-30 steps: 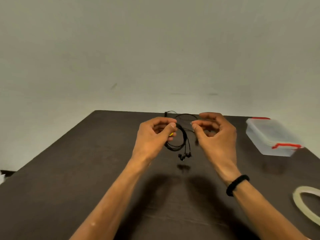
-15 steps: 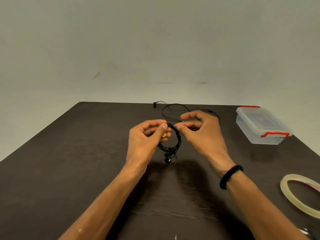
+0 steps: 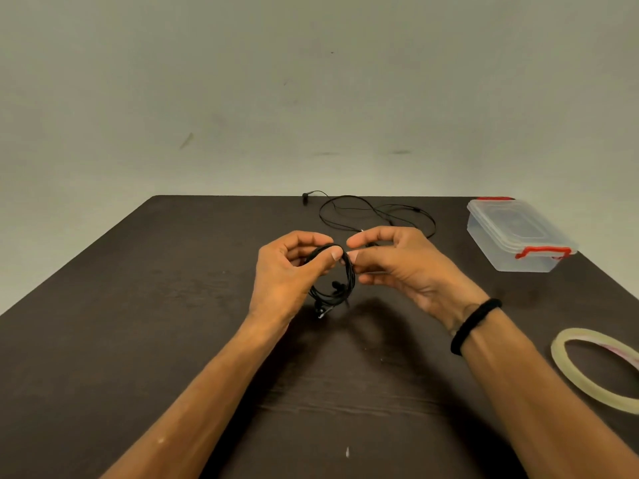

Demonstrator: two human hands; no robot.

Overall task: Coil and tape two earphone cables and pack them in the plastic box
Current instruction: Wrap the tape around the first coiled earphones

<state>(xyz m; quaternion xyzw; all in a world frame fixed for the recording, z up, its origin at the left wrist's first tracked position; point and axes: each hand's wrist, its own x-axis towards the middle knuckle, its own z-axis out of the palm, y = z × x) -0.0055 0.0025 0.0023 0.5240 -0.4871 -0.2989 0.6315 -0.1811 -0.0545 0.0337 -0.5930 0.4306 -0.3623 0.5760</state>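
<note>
You are facing a pale wall [image 3: 311,81] rising behind the dark desk [image 3: 138,305], whose far edge is running straight along it. Bare desk is stretching wide on your left. The box [image 3: 518,233] is sitting lidded at the far right, red clips showing, and the tape roll [image 3: 567,371] is lying flat near the right edge, partly cut off. The loose cable [image 3: 377,212] is sprawling near the far edge, just behind your hands. Your left hand [image 3: 287,274] is gripping the coil [image 3: 333,278] above the desk, thumb pressing on its top. Your right hand [image 3: 401,264] is pinching at the coil's right side; a black band [image 3: 473,326] is circling that wrist.
</note>
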